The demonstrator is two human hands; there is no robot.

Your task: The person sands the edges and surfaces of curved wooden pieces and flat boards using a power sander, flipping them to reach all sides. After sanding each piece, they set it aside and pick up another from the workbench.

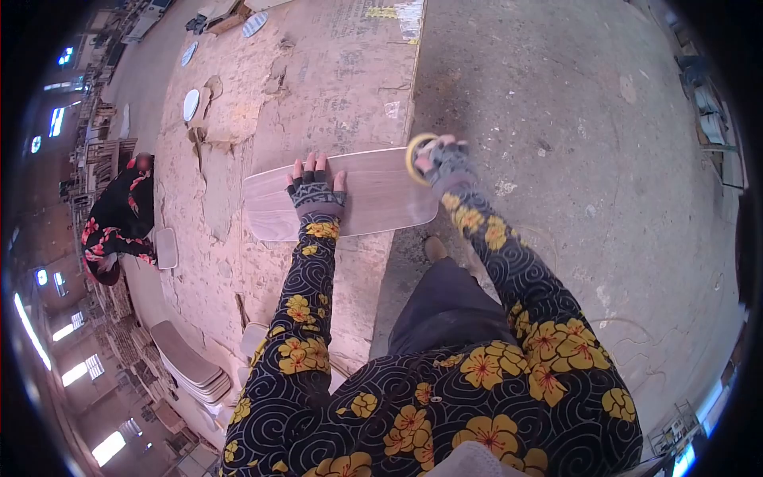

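Observation:
A flat wood-grain board (381, 187) with rounded, curved edges lies across the worktable, its right end jutting past the table edge. My left hand (316, 187), in a fingerless patterned glove, presses flat on the board left of its middle, fingers stretched out. At the board's right end, my right hand (449, 163), gloved the same way, grips a round yellow-rimmed disc (412, 162). The disc overlaps the board's far right corner in this view. My fingers hide part of it, and the hand is slightly blurred.
The worn worktable (334, 95) has peeling patches. Small oval pieces (191, 104) lie at its far left. Another person (119, 219) bends beside a smaller board (166, 248) at the left. A stack of boards (187, 358) stands at lower left. Concrete floor (556, 119) stretches right.

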